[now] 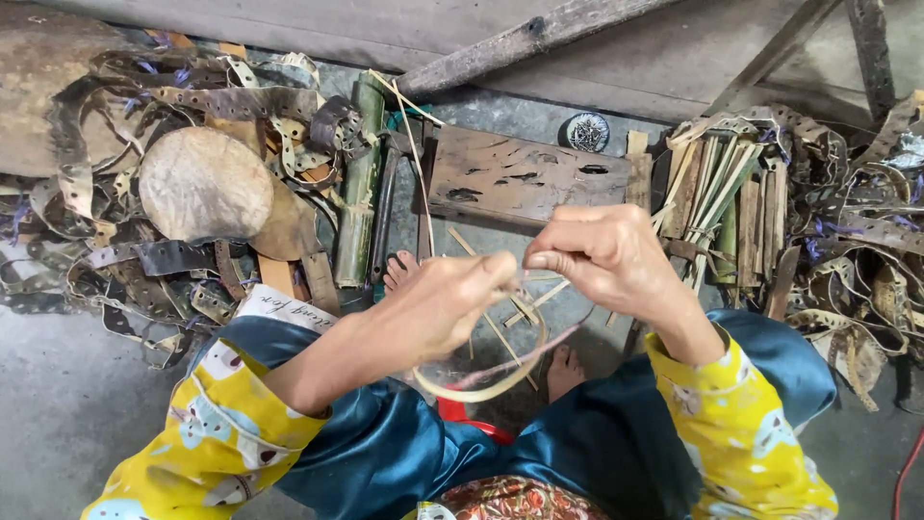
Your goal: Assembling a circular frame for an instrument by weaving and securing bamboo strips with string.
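My left hand [445, 306] and my right hand [604, 258] meet above my lap, fingertips almost touching. Both pinch a thin pale bamboo strip [481, 390] bent into a loop that hangs below the hands. A fine pinkish strand [539, 349] runs across the loop toward my right wrist. Thin bamboo slivers [505, 337] lie on the floor under the hands, by my bare feet [566, 371]. My sleeves are yellow and patterned, and blue satin cloth covers my knees.
A worn wooden block [520, 178] lies just beyond the hands. A green bamboo tube [361, 188] and a round flat disc [205, 183] sit left among perforated scrap strips. Split bamboo pieces [717, 188] and more scrap strips lie to the right. A red cable [905, 472] crosses the floor.
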